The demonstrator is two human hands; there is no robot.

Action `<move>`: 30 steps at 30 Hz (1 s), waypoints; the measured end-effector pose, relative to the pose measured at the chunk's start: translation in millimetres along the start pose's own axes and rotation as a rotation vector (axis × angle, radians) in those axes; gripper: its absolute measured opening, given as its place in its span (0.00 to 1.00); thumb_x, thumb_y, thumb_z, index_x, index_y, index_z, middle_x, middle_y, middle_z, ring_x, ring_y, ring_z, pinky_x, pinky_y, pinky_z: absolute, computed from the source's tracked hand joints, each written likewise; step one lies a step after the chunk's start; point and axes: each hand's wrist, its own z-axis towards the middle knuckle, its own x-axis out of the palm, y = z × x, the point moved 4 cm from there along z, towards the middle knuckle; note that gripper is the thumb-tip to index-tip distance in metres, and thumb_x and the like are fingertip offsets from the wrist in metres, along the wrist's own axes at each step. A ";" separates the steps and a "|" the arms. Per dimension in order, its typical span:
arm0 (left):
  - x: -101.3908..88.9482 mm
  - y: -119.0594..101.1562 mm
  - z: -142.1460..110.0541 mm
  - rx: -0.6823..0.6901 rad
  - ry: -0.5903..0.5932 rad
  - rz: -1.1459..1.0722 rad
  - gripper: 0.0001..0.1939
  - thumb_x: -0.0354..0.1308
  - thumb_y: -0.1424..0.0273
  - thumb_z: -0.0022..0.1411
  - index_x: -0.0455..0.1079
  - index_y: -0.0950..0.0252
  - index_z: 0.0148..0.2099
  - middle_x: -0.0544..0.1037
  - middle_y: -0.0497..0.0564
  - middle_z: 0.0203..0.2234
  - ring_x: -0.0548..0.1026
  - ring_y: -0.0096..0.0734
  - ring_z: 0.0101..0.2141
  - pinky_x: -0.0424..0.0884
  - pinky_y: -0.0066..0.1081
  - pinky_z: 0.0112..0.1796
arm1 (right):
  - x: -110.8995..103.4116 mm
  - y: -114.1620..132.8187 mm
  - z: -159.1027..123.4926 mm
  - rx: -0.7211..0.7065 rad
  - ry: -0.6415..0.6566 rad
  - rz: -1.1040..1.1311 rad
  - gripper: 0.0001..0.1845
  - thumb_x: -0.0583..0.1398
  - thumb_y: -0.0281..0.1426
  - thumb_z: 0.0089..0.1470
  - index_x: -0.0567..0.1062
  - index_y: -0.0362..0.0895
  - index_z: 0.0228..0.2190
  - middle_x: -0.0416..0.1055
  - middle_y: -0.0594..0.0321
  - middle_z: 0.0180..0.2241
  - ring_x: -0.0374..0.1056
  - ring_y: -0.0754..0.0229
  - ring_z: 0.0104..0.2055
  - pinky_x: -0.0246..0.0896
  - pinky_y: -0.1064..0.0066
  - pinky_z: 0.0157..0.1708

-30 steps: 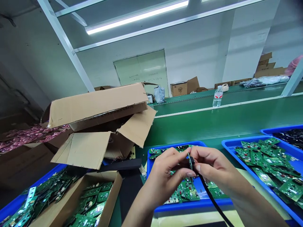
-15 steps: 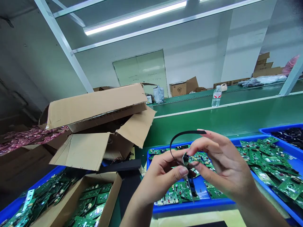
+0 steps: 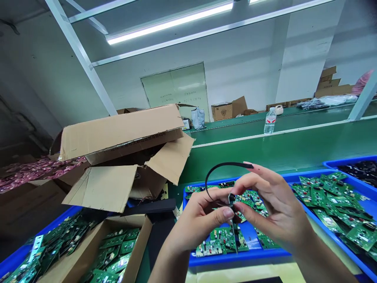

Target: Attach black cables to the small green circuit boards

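Fluorescent light is shining down on a green assembly bench in a workshop crowded with cardboard. Just above a blue plastic tray, a thin black strap is curving upward in an open loop from a small dark head, possibly that of a cable tie, though the view does not settle it. The left hand is pinching that head between thumb and forefinger, its other fingers curled behind. The right hand is nearly closed and pressing on the head from the other side, while the strap's far end is reaching its raised forefinger. Whether that end is gripped or merely resting there is hard to tell. A thin pale strip is hanging straight down from the head toward the tray.

The loop is standing open, with nothing visibly threaded through it or cinched by it. Green circuit boards are lying loose in the tray below, and no strap shows on those in view. More boards are heaped in a second blue tray to the right, while others are filling a cardboard box at lower left, beside a large open carton. Fingers are hiding the point where the strap joins the head, so its fastening cannot be made out.
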 end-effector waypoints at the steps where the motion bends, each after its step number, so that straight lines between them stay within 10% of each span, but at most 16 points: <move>1: -0.1 0.6 -0.3 -0.009 -0.004 -0.010 0.19 0.64 0.61 0.52 0.75 0.62 0.45 0.79 0.53 0.32 0.75 0.35 0.36 0.71 0.32 0.37 | 0.2 -0.3 -0.2 0.000 0.003 -0.008 0.34 0.56 0.20 0.54 0.51 0.55 0.57 0.65 0.64 0.34 0.66 0.60 0.38 0.66 0.65 0.44; 30: 9.3 -0.4 4.2 -0.019 -0.059 -0.038 0.13 0.64 0.64 0.53 0.78 0.59 0.42 0.76 0.51 0.29 0.71 0.31 0.33 0.67 0.28 0.37 | 2.0 -9.9 0.3 0.051 -0.068 -0.056 0.29 0.55 0.21 0.53 0.58 0.54 0.54 0.64 0.66 0.34 0.65 0.64 0.36 0.67 0.71 0.40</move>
